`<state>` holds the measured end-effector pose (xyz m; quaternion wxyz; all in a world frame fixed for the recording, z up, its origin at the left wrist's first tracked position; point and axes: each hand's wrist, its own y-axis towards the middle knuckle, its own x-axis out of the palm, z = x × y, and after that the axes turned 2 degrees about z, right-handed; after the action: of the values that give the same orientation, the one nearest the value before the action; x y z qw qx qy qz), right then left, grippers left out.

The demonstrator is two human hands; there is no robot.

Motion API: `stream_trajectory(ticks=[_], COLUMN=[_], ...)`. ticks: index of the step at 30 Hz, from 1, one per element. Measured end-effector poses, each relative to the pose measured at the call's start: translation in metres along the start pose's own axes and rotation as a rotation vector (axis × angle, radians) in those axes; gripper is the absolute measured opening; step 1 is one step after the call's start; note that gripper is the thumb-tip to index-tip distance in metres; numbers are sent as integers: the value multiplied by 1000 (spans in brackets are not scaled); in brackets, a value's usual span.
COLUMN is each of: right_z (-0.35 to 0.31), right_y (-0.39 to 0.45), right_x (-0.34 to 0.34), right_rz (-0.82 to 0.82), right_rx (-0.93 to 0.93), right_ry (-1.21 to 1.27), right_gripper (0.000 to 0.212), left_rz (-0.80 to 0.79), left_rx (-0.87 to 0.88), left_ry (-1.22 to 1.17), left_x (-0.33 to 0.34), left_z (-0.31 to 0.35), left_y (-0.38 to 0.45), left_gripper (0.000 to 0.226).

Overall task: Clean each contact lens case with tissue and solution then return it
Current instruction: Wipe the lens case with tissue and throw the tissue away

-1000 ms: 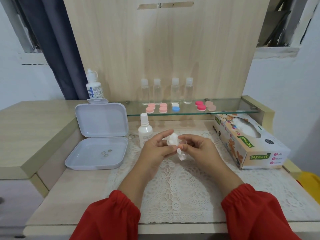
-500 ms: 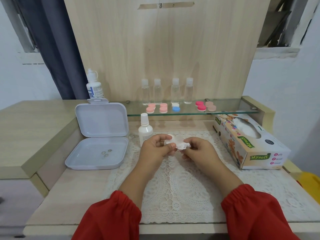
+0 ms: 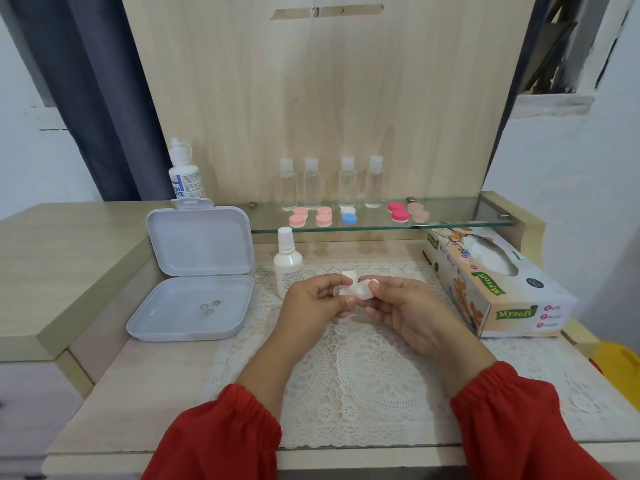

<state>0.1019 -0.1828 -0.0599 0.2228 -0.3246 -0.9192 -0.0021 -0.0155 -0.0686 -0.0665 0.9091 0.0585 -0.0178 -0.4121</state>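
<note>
Left hand [image 3: 317, 299] pinches a clear lens case [image 3: 341, 292] while right hand [image 3: 408, 306] pinches tissue [image 3: 360, 292] against its right side.

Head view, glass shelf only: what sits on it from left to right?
Light pink case → second light pink case → white-and-blue case → hot pink case → pale peach case. Four clear bottles stand behind.

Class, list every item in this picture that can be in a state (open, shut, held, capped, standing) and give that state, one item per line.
White box: open, lid upright.
Tissue box: opened, tissue showing.
White bottle: capped, standing.
Four clear bottles: capped, upright.
Lens cases on the glass shelf: capped.
Tissue: crumpled, held by both hands.
Left hand: pinching tissue.
Right hand: pinching tissue.
</note>
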Motion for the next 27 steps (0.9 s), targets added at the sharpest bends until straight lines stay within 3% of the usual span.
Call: stream_trajectory(ticks=[12, 15, 19, 23, 27], right_z=[5, 4, 12, 10, 10], right_y=[5, 4, -2, 2, 2], right_x=[-1, -2, 4, -2, -3], right_rz=[278, 395, 193, 165, 148], right_rx=[-261, -408, -475, -541, -527], right_ry=[-297, -525, -752, -1016, -1128], right_gripper=[4, 8, 21, 20, 17], left_rz=[39, 56, 9, -10, -42], left_rx=[3, 29, 69, 73, 98], left_ry=[100, 165, 273, 328, 374], left_x=[0, -3, -3, -2, -3], left_z=[-4, -8, -12, -13, -14], left_y=[3, 6, 8, 7, 6], left_gripper=[25, 25, 25, 25, 25])
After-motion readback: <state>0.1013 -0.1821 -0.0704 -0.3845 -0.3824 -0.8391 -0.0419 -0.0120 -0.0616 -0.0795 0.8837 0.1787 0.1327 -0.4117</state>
